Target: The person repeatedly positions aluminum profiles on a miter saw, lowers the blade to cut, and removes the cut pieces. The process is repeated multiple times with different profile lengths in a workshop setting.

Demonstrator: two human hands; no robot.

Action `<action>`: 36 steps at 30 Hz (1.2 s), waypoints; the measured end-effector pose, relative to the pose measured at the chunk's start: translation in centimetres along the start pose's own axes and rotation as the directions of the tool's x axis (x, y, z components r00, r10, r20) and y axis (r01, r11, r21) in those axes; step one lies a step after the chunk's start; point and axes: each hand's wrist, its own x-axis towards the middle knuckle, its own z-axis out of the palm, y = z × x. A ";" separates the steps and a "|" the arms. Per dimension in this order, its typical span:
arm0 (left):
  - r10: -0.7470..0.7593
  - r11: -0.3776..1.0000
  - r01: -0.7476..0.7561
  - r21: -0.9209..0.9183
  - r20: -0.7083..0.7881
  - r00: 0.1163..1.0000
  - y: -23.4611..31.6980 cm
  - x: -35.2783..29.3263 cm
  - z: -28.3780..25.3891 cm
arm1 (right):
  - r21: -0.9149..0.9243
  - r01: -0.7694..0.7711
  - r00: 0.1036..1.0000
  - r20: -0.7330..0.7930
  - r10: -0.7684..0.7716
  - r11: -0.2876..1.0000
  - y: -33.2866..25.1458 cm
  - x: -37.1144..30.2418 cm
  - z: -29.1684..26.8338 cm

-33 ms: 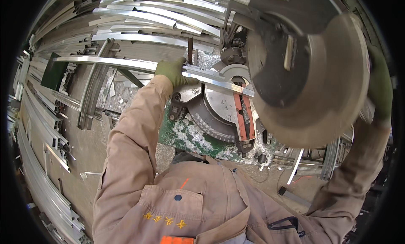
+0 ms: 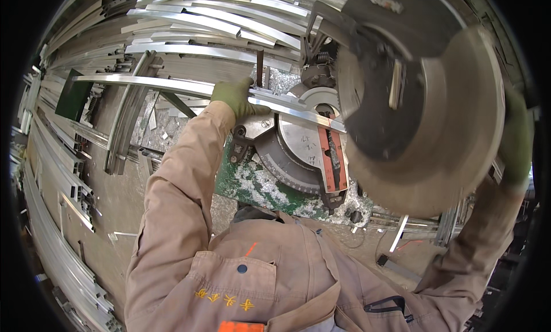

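Observation:
My left hand [image 2: 232, 98], in a green glove, is closed round a long silver metal bar [image 2: 155, 84] near the fence of a mitre saw. The bar runs from the far left across the saw's round table [image 2: 298, 138], its right end by the red slotted insert [image 2: 341, 170]. Raised to the right is the saw head [image 2: 402, 16] with its large round blade [image 2: 442, 159], whose surface looks smeared. My right hand [image 2: 517, 139], also gloved in green, is at the blade's far right side; its fingers and whatever they touch are hidden behind the blade.
Stacks of silver metal bars [image 2: 218, 22] lie beyond the saw, and more profiles [image 2: 51, 223] line the left side. A green stand [image 2: 72, 97] is under the bar's left end. Metal shavings [image 2: 258, 182] cover the green bench. An upright brown rod [image 2: 259, 68] stands behind the bar.
The saw head and blade have come slightly lower and nearer to me, and my right hand has moved down with them. My left hand and the metal bar have stayed in place.

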 end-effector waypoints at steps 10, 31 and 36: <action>-0.009 1.000 0.008 0.027 0.047 0.999 0.0 1.6 0.6 | 0.048 0.039 0.998 -0.044 -0.037 0.998 -4.6 -14.1 6.8; 0.004 0.999 -0.008 0.043 0.094 0.996 -0.3 2.0 0.6 | -0.001 0.061 0.996 -0.070 -0.061 0.998 -4.4 -14.8 7.8; 0.016 0.998 -0.021 0.051 0.097 0.995 -0.5 1.9 0.7 | -0.088 0.082 0.992 -0.086 -0.090 0.993 -3.7 -15.4 7.8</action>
